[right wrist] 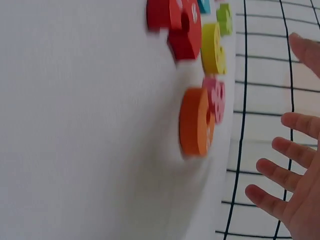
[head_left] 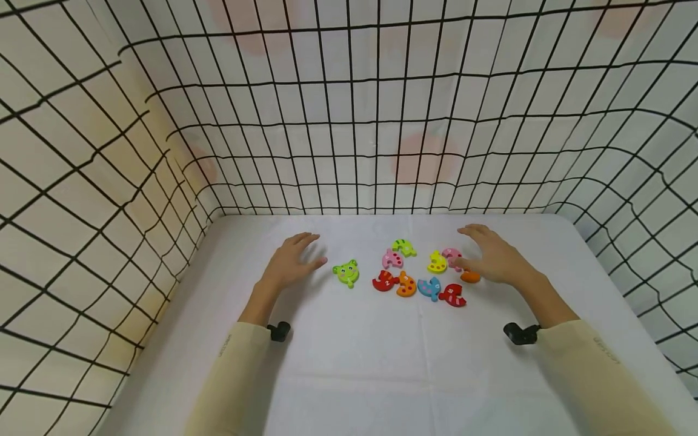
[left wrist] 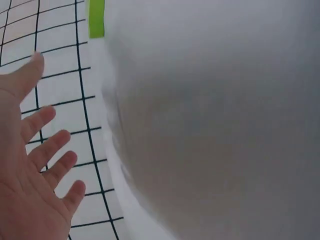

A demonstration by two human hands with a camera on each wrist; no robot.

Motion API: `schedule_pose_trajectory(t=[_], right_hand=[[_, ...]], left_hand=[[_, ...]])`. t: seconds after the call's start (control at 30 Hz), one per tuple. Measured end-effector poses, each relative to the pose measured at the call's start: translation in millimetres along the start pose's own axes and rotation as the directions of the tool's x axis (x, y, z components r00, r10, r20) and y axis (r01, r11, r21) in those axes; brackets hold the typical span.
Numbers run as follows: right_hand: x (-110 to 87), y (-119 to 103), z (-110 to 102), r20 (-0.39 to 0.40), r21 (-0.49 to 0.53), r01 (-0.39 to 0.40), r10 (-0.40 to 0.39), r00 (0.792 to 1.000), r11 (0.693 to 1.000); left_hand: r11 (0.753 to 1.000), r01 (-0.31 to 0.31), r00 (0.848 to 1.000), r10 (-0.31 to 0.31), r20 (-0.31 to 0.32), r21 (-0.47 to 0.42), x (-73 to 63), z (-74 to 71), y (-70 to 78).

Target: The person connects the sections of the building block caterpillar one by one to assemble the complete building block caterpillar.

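My left hand [head_left: 290, 263] hovers over the left side of the white table, fingers spread and holding nothing. Just to its right lies a green frog-face piece [head_left: 346, 274]. My right hand [head_left: 496, 257] is held above the right end of the small painted pieces, its fingers apart and the palm empty. Partly behind its thumb are an orange piece [head_left: 470, 277] and a pink spotted piece [head_left: 451, 254]. Close by lie a yellow piece [head_left: 437, 263], a blue piece [head_left: 429, 288] and a red striped piece [head_left: 453, 295]. The right wrist view shows the orange piece [right wrist: 195, 122] standing thick on the cloth.
Farther left in the cluster are a red piece [head_left: 385, 281], an orange spotted piece [head_left: 405, 284], another pink piece [head_left: 392, 259] and a light green piece [head_left: 404, 247]. Black wire grid [head_left: 376, 121] walls the table at the back and both sides. White cloth [head_left: 360, 363] covers the table.
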State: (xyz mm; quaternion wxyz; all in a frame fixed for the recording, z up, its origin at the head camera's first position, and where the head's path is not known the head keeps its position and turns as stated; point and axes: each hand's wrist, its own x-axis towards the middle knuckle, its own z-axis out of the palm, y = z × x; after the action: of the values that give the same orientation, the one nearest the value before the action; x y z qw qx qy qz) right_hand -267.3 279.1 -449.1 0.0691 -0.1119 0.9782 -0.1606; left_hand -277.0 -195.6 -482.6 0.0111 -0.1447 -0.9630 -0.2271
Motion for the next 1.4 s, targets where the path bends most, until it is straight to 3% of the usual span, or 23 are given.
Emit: schedule_pose_trajectory(t=[0.17,0.33,0.57,0.7,0.87,0.97,1.17,1.4], right_hand=[[0.4,-18,18,-0.014,0.072,0.031,-0.030,0.999,0.997],[0.0,-39,33,-0.029,0.126,0.079,-0.076,0.997,0.989],[-0.3,-78,50,-0.016,0.222,0.137,-0.137,0.991,0.965],[0.7,-95,61,-0.005,0.249,0.151,-0.154,0.988,0.957],[1.6,-105,76,-0.006,0.253,0.183,-0.188,0.982,0.950],[2.1,-109,83,-0.012,0.235,0.162,-0.164,0.986,0.958],[5.2,-114,96,-0.033,0.211,0.118,-0.113,0.993,0.970],[11.9,-119,106,-0.070,0.162,0.121,-0.111,0.991,0.979]], left_hand=[[0.994,-0.070,0.997,0.072,0.029,-0.085,-0.4,12.6,9.4],[0.977,-0.153,0.982,0.167,0.089,-0.150,-0.9,25.3,21.0],[0.957,-0.169,0.975,0.196,0.100,-0.235,-5.0,43.7,22.8],[0.955,-0.149,0.984,0.168,0.056,-0.258,-7.0,51.1,22.1],[0.955,-0.083,0.996,0.089,0.010,-0.286,-12.6,55.8,24.8],[0.949,-0.058,0.998,0.057,-0.014,-0.309,-13.8,58.5,25.1],[0.939,-0.040,0.999,0.031,-0.032,-0.340,-12.3,62.7,25.4],[0.940,-0.027,0.999,0.016,-0.035,-0.341,-9.9,63.9,26.6]])
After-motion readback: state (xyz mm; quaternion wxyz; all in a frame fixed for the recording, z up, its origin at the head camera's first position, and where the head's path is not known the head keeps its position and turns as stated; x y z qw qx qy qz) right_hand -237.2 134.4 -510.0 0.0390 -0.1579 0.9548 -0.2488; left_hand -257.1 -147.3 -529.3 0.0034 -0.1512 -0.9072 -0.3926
